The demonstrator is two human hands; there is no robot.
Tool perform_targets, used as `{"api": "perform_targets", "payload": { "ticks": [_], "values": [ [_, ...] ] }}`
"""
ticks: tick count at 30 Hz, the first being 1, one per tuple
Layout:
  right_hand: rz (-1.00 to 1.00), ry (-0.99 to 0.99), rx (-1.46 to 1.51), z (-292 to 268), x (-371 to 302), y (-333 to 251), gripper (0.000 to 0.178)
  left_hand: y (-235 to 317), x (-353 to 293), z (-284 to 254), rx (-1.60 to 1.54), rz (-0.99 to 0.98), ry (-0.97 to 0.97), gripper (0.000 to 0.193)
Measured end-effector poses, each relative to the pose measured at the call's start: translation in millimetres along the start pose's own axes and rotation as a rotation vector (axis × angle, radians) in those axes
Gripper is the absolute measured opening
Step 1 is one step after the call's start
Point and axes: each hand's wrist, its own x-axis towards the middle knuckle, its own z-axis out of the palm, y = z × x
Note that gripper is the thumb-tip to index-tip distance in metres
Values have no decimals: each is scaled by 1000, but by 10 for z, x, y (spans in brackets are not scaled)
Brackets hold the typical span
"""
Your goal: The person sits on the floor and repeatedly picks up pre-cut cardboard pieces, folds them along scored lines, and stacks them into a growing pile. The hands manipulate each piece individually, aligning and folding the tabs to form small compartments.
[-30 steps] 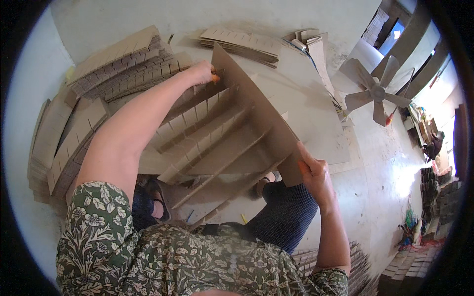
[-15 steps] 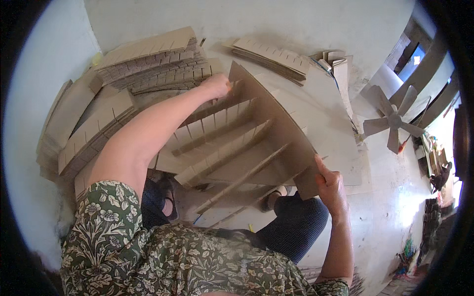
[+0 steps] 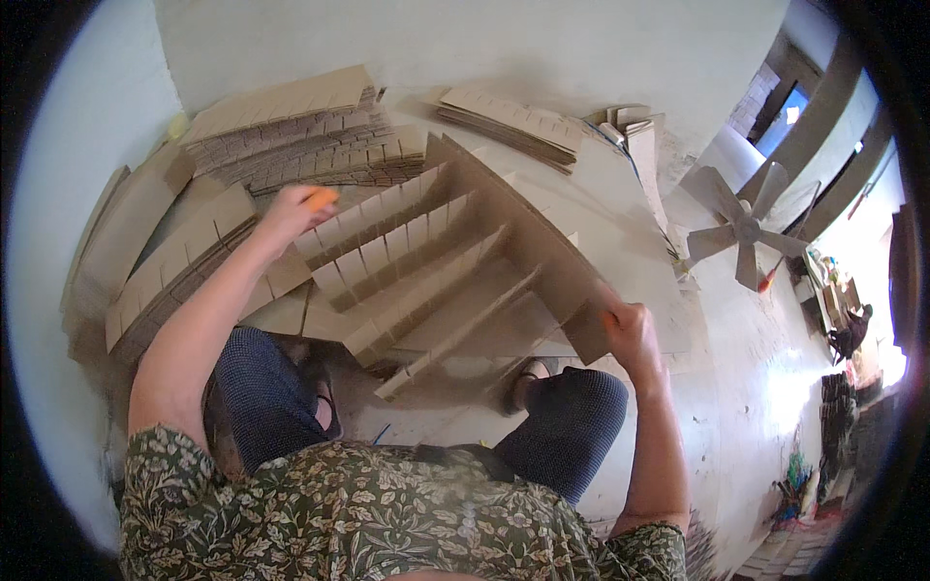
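Observation:
A long brown cardboard strip [image 3: 528, 232] stands on edge, running from upper middle to lower right. Several slotted cardboard strips [image 3: 397, 240] stand parallel on its left side and meet it at their right ends. My right hand [image 3: 632, 337] is closed on the long strip's near end. My left hand [image 3: 291, 217] is closed beside the left end of the farthest parallel strip. At its fingertips shows a small orange thing [image 3: 322, 199], blurred, its kind unclear. Both hands are apart, with the cardboard grid between them.
Stacks of slotted cardboard strips [image 3: 281, 111] lie at the back left, with more [image 3: 174, 261] along the left side. Another stack [image 3: 509, 124] lies at the back. A fan [image 3: 746, 229] stands at the right. My knees [image 3: 572, 426] are just below the cardboard.
My left hand has moved left, away from the long strip's far end, and the orange thing now shows at its fingers. My right hand stays at the near end.

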Motion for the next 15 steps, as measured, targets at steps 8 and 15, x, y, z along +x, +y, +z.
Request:
{"api": "perform_targets", "payload": {
  "ticks": [8, 15],
  "values": [
    [-142, 158, -77, 307, -102, 242, 51, -996, -1258, -248, -65, -26, 404, 25],
    [-15, 342, -116, 581, -262, 270, 57, -1550, -1563, -45, -134, 50, 426, 25]
  ]
}}
